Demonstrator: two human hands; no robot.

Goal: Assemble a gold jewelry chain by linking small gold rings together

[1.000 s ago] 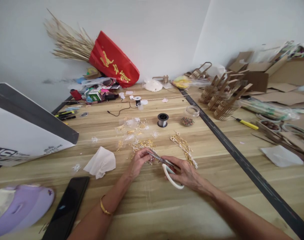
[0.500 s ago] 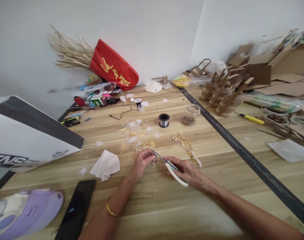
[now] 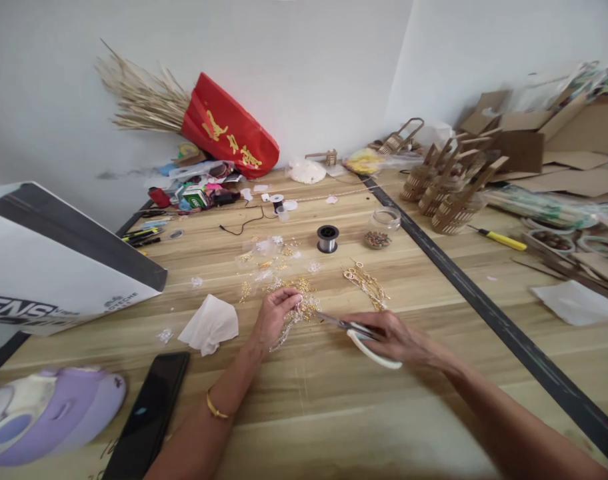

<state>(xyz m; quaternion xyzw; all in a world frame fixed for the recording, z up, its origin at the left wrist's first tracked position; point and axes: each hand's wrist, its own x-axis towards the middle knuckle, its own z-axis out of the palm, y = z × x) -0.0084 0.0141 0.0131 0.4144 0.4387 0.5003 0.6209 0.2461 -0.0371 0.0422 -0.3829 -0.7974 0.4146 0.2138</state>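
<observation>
Taking the pile of gold and silvery beads on the bench as the dial's centre, with twelve toward the wall, we had our left hand at eight o'clock, its thumb and fingers pinched on a silvery chain that trailed toward seven. Our right hand, at four, had its fingers wrapped around white-handled scissors whose blades pointed to ten, the tips near the left fingers but apart from them. We could not tell whether the blades met. Gold and silvery strands lay at three, just beyond the right hand. We saw a wire spool at one, a jar of coloured beads at two, and a tissue at eight, with a phone farther out.
</observation>
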